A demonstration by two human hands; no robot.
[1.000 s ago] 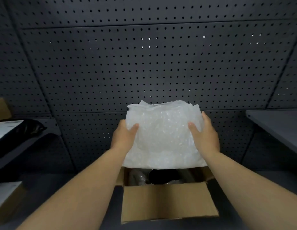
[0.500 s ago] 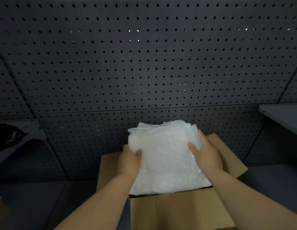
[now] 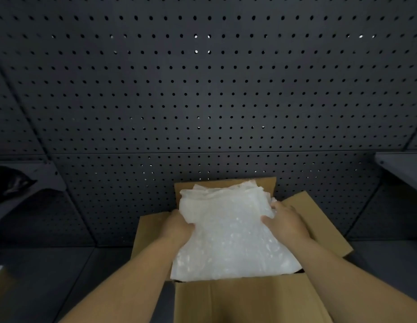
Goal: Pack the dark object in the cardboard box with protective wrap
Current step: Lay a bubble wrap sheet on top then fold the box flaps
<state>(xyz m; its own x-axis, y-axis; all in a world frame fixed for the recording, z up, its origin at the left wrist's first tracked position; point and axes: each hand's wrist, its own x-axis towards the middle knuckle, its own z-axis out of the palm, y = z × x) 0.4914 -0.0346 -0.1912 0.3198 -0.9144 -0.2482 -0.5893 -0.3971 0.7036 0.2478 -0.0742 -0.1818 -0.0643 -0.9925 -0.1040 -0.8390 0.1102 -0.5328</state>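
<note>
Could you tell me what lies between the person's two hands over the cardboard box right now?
In the head view, the bubble wrap fills the stretch between the left hand and right hand; both grip its edges over the open cardboard box.

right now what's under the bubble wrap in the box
Nothing under it shows. The bubble wrap, held by both hands, covers the opening of the cardboard box, so the contents are hidden.

Dark pegboard wall (image 3: 203, 94) beyond the hands; black bag (image 3: 9, 183) on shelf (image 3: 39, 180) far left; grey shelf (image 3: 403, 166) far right.
</note>
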